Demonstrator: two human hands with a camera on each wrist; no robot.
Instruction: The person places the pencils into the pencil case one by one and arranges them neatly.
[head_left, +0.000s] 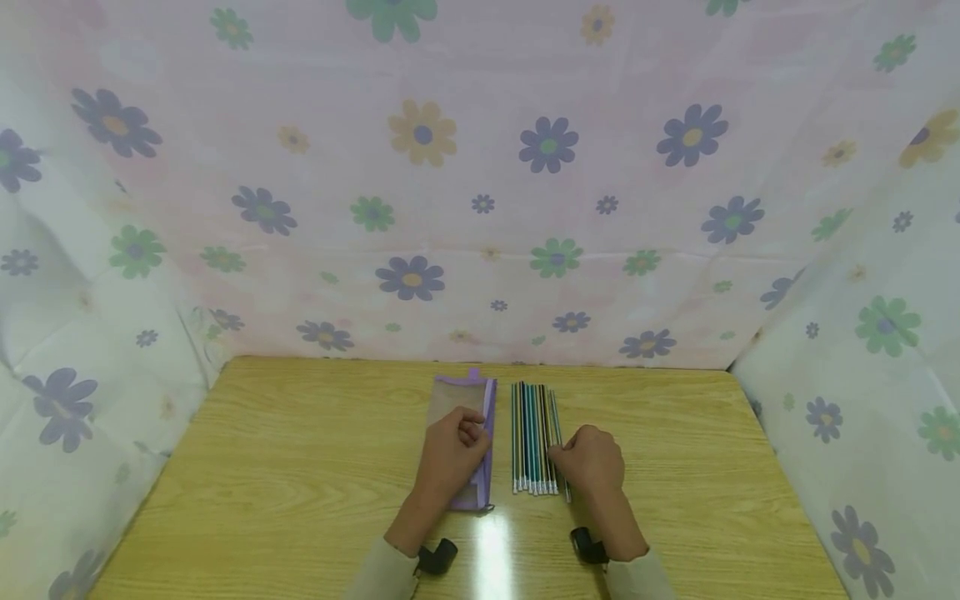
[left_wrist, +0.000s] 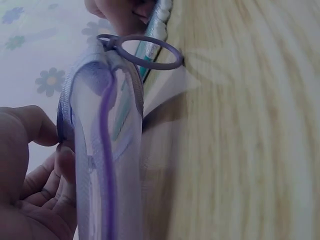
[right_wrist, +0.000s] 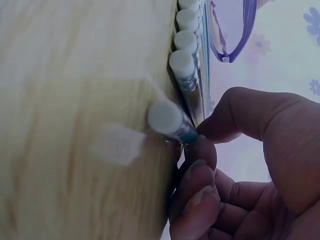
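A see-through pencil case (head_left: 453, 394) with purple edging lies lengthwise on the table, its zipper along the right side. Over it, my left hand (head_left: 450, 454) pinches the zipper edge between thumb and index finger, as the left wrist view shows. A grey ring (left_wrist: 175, 60) hangs at the case's near end. Right of the case, several striped pencils (head_left: 531, 437) lie side by side, white erasers toward me. My right hand (head_left: 596, 458) pinches one teal pencil (head_left: 556, 408) at the row's right side, slightly apart from the others. Its white eraser (right_wrist: 165, 118) is close over the tabletop.
The wooden table (head_left: 300, 467) is enclosed at the back and both sides by a flower-print cloth (head_left: 480, 183). Black wrist devices (head_left: 438, 557) sit at both cuffs. A bright light reflection lies on the tabletop between the forearms.
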